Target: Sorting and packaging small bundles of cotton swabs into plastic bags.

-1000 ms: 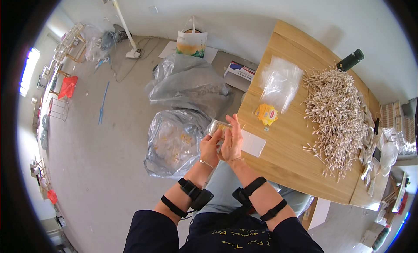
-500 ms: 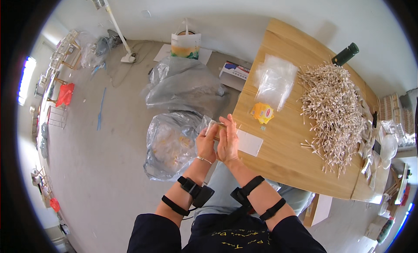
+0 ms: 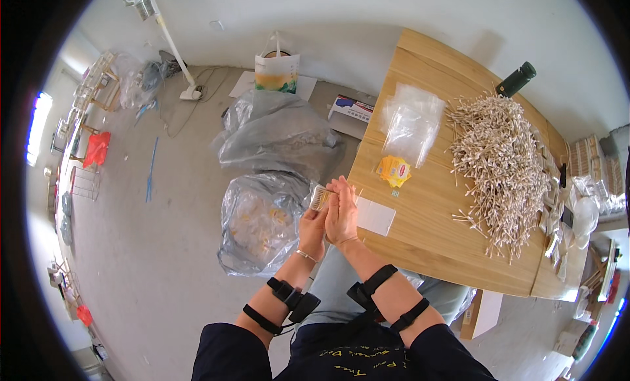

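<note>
My left hand (image 3: 313, 231) is closed around a small clear packet (image 3: 319, 198) of thin sticks, probably cotton swabs, just off the table's left edge. My right hand (image 3: 342, 213) is pressed up close against the packet, palm toward the left hand and fingers stretched out. Its palm hides part of the packet. A white card (image 3: 375, 216) lies on the table beside my right hand. Beyond it are yellow printed labels (image 3: 394, 170) and a stack of clear plastic bags (image 3: 413, 126). A large heap of cotton swabs (image 3: 502, 174) covers the table's right part.
On the floor left of the wooden table (image 3: 426, 230), an open grey plastic bag (image 3: 259, 220) contains several packets. Another grey bag (image 3: 275, 135) lies behind it, near a carton (image 3: 351, 114) and a paper tote (image 3: 276, 72). A dark green bottle (image 3: 516, 80) lies beyond the swabs.
The packet has tilted up and now shows its row of sticks more plainly. My right fingers have straightened and drawn together; my left hand has shifted slightly lower.
</note>
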Available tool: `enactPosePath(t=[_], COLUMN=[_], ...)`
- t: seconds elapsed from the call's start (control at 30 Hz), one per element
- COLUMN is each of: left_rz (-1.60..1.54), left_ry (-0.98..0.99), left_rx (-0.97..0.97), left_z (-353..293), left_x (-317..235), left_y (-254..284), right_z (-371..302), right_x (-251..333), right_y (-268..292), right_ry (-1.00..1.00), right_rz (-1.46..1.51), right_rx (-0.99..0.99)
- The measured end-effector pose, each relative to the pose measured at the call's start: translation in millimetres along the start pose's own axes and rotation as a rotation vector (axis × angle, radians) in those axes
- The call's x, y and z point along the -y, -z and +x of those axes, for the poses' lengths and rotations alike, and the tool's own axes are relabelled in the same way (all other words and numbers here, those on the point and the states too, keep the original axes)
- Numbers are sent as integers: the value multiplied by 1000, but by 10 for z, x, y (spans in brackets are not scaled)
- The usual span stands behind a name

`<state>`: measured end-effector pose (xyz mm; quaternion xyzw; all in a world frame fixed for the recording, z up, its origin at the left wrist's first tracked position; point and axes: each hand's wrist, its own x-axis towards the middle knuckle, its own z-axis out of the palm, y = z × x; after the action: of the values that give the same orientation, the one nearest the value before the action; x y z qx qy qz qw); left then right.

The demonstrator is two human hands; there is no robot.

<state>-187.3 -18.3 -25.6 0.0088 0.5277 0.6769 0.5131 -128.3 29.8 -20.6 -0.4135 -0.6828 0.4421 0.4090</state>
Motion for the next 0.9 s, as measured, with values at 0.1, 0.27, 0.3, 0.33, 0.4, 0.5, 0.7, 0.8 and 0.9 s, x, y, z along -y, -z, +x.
enactPosePath(t=[0.1,0.27,0.3,0.33,0.4,0.5,0.7,0.8,0.9], left_rz=[60,-29,-2,-1,108,-34,-130,21,54], left_ry=[20,3,-18,-18,-66,-7,24,24,-4], left_rx=[-63,-103,-119,-119,-103,-32,-33,-57,-22], left_z=[84,52,41,34,24,77,77,136,85], left_x=[31,300,312,314,310,164,180,271,237], left_y=[301,184,191,197,210,137,125,249,194], right_z=[-37,-14,-10,-14,-17,-23,-18,-17,3], right_x=[48,64,71,57,34,-14,2,5,10], right_y=[-60,-37,-39,-44,-65,-98,-141,-143,-128], right_ry=[-2,62,61,51,41,28,-2,59,19], right_rz=[-10,-65,-64,-68,-70,-85,-96,-95,-151], right_rx=[-38,-14,-13,3,20,-47,-42,-60,-24])
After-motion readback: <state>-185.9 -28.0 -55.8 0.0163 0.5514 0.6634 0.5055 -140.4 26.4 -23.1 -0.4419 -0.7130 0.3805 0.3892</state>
